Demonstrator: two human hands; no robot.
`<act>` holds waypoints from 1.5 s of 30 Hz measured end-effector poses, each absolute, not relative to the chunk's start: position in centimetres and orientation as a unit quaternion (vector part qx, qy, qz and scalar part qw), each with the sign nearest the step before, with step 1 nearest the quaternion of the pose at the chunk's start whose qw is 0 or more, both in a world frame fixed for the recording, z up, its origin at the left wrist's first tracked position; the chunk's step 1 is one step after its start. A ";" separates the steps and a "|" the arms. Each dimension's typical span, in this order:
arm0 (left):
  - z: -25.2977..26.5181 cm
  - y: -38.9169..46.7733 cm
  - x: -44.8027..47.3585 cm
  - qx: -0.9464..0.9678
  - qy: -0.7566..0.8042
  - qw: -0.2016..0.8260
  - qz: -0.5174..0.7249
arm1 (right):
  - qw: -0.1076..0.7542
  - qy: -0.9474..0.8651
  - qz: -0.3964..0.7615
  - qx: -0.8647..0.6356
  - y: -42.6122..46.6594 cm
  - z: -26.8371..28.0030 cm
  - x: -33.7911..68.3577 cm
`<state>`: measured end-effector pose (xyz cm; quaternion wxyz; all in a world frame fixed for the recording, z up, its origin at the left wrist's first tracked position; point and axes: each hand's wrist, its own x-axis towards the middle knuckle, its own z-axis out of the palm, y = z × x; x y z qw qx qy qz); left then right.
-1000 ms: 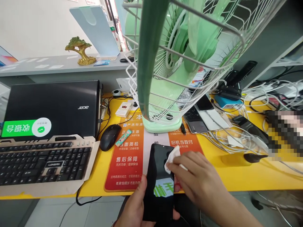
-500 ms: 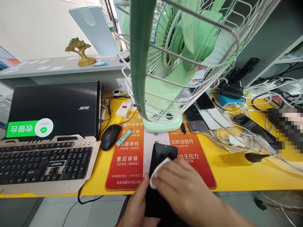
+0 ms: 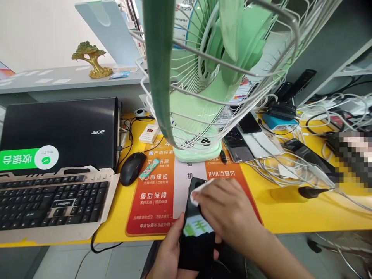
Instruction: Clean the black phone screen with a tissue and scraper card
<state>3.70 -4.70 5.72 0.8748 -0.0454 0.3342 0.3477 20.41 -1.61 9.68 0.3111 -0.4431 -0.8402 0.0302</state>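
Note:
A black smartphone [image 3: 194,250] lies tilted in my left hand [image 3: 170,248], the thumb along its left edge and fingertips showing at its right edge. My right hand [image 3: 232,207] pinches a folded white wipe [image 3: 200,189] and presses it on the upper part of the screen. Lower on the glass shows a green and white reflection. Both hands are in front of the printed red and orange mat [image 3: 154,209], at the near edge of the yellow table [image 3: 279,217].
A green fan [image 3: 200,153] stands close beyond the phone. Left are a black mouse [image 3: 133,168], a keyboard [image 3: 62,203] and an Acer laptop [image 3: 58,124]. Right lie several phones, including a dark one [image 3: 238,145], and tangled white cables [image 3: 273,176].
My right hand has slid the wipe up and to the right, toward the top of the phone. More of the screen's middle shows, with a bright reflection. The camera view has shifted slightly.

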 end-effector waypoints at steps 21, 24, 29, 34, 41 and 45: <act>6.9 -3.8 2.4 -0.044 0.318 0.884 0.340 | 0.339 -0.868 -0.002 -0.362 -3.6 9.7 18.4; 7.3 -3.7 2.8 0.017 0.293 0.909 0.296 | 0.342 -0.832 0.006 -0.436 -2.0 10.5 20.1; 7.5 -3.5 2.7 -0.003 0.324 0.889 0.322 | 0.324 -0.841 0.006 -0.434 -2.3 9.9 19.1; 7.4 -3.8 1.9 -0.019 0.355 0.874 0.330 | 0.364 -0.863 -0.010 -0.350 -4.5 8.8 17.8; 8.8 -3.0 3.3 -0.002 0.283 0.889 0.359 | 0.318 -0.846 0.016 -0.428 -3.8 9.0 20.5; 8.6 -2.8 3.2 -0.017 0.249 0.921 0.298 | 0.364 -0.860 0.005 -0.358 -5.8 7.9 19.0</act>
